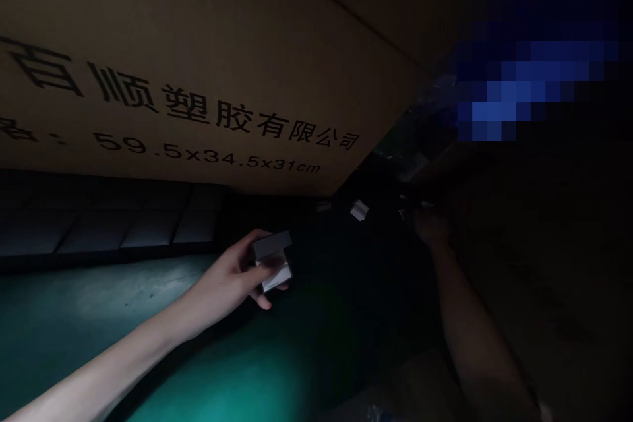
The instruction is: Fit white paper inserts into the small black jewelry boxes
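My left hand (pixel 230 277) comes in from the lower left and grips a small grey-and-white box (pixel 271 260), its fingers wrapped around the box's lower part. My right hand (pixel 430 224) lies deep in shadow at the middle right. Small pale bits (pixel 408 206) show just above it. The darkness hides its fingers, so I cannot tell whether they hold anything.
A large cardboard carton (pixel 188 72) printed with black Chinese characters and "59.5x34.5x31cm" fills the upper left. Below it run dark padded panels (pixel 99 231) and a green floor (pixel 74 303). A small white piece (pixel 359 210) lies in the dark middle. A pixelated blue patch (pixel 524 86) covers the upper right.
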A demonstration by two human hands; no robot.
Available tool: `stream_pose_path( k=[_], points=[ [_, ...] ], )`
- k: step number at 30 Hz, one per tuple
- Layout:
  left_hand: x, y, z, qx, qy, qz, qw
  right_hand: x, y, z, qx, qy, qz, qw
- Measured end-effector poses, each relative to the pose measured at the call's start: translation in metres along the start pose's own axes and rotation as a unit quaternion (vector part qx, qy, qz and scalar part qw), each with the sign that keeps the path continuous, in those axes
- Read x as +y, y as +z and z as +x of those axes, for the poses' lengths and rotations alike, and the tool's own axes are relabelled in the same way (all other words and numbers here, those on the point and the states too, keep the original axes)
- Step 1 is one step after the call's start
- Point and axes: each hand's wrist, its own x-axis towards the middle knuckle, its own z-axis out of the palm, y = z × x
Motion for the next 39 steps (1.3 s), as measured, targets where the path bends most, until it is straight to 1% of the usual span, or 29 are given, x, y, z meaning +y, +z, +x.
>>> stream_pose_path(
  k=[3,5,7,9,12,15,18,21,22,24,25,26,27,29,30,31,32,33,35,36,38,39],
  points=[
    [0.0,-0.001,0.001,0.001,0.002,-0.003,1.0,-0.009,-0.005,-0.001,0.001,0.027,-0.014,1.0],
    [-0.002,-0.001,0.001,0.0,0.004,-0.009,1.0,-0.018,-0.008,-0.002,-0.005,0.024,-0.02,0.999],
    [-0.003,-0.001,0.002,0.002,0.006,-0.011,1.0,-0.027,-0.01,0.0,-0.03,-0.002,-0.019,0.999],
    [-0.004,-0.002,0.002,0.003,0.007,-0.008,1.0,-0.036,-0.01,0.006,-0.068,-0.019,-0.02,0.997],
    [-0.004,-0.002,0.002,-0.006,0.008,-0.004,1.0,-0.043,-0.01,0.015,-0.124,-0.011,-0.028,0.992],
    [-0.003,-0.001,0.002,-0.013,0.008,-0.004,1.0,-0.046,-0.014,0.019,-0.143,-0.023,-0.027,0.989],
    [0.0,-0.001,0.001,-0.008,-0.008,-0.003,1.0,-0.052,-0.023,0.014,-0.115,-0.061,-0.007,0.991],
    [0.003,-0.001,-0.002,0.005,-0.031,-0.005,1.0,-0.065,-0.035,-0.001,-0.061,-0.085,0.029,0.994],
    [0.005,-0.001,-0.002,0.007,-0.037,-0.009,0.999,-0.07,-0.04,-0.01,-0.037,-0.079,0.046,0.995],
    [0.008,-0.001,-0.004,0.005,-0.053,-0.025,0.998,-0.084,-0.052,-0.033,0.023,-0.044,0.135,0.99],
    [0.009,-0.002,-0.005,0.007,-0.064,-0.035,0.997,-0.093,-0.061,-0.048,0.061,-0.011,0.234,0.97],
    [0.01,-0.002,-0.006,0.009,-0.079,-0.043,0.996,-0.103,-0.071,-0.064,0.087,0.004,0.352,0.932],
    [0.011,-0.003,-0.006,0.009,-0.098,-0.049,0.994,-0.114,-0.083,-0.08,0.087,-0.006,0.456,0.886],
    [0.012,-0.005,-0.008,0.001,-0.132,-0.052,0.99,-0.141,-0.11,-0.112,0.037,-0.068,0.588,0.805],
    [0.012,-0.005,-0.008,-0.009,-0.137,-0.053,0.989,-0.156,-0.123,-0.127,0.0,-0.113,0.636,0.763],
    [0.013,-0.006,-0.009,-0.022,-0.133,-0.054,0.989,-0.171,-0.135,-0.138,-0.031,-0.157,0.676,0.72],
    [0.013,-0.006,-0.009,-0.036,-0.125,-0.056,0.99,-0.186,-0.145,-0.148,-0.049,-0.185,0.707,0.681],
    [0.013,-0.006,-0.01,-0.047,-0.116,-0.059,0.99,-0.199,-0.152,-0.156,-0.075,-0.204,0.729,0.649],
    [0.014,-0.006,-0.01,-0.067,-0.109,-0.062,0.99,-0.22,-0.157,-0.165,-0.115,-0.214,0.765,0.597],
    [0.015,-0.006,-0.011,-0.071,-0.11,-0.062,0.989,-0.227,-0.155,-0.168,-0.131,-0.207,0.78,0.576],
    [0.015,-0.005,-0.011,-0.072,-0.111,-0.066,0.989,-0.233,-0.148,-0.172,-0.142,-0.183,0.805,0.547],
    [0.015,-0.005,-0.011,-0.07,-0.111,-0.068,0.989,-0.234,-0.144,-0.173,-0.142,-0.169,0.812,0.541]
  ],
)
